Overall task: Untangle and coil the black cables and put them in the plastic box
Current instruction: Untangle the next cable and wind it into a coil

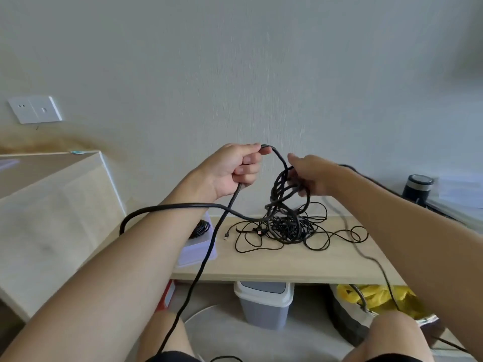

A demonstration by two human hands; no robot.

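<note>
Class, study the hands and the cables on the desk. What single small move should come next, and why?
Probably the left hand should draw its thick cable leftward, out of the loops the right hand holds up: that cable runs straight into them, and they hang joined to the tangle on the desk.

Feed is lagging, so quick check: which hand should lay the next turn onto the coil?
Left. The left grip holds the cable, which runs straight to the loops gathered in the right grip, so the right is occupied.
</note>
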